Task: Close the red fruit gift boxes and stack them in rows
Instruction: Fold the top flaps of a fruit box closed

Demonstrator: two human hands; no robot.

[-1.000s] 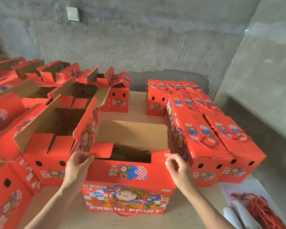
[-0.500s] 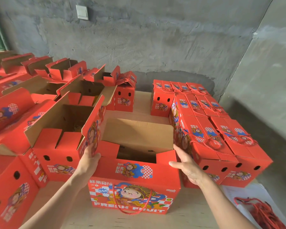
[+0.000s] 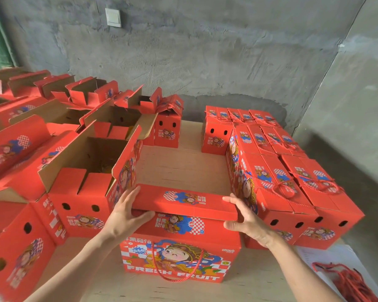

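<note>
In the head view, the front box (image 3: 179, 258) stands on the table (image 3: 183, 166) directly before the person. It is in the gap between the open boxes (image 3: 81, 171) at the left and the closed boxes (image 3: 292, 192) packed in rows at the right. Its top flap (image 3: 183, 202) lies folded over the opening, almost flat.

The left hand (image 3: 124, 212) holds the left end of this flap, with the fingers stretched along the end and the thumb under the front edge. The right hand (image 3: 247, 221) pinches the right corner, fingers on top and thumb below. I judge that both ends are held at once so that the long flap comes down evenly and does not twist.

The box is near the closed rows, probably so that it can join them easily when shut. Its rope handle (image 3: 177, 267) hangs free on the front face.
</note>
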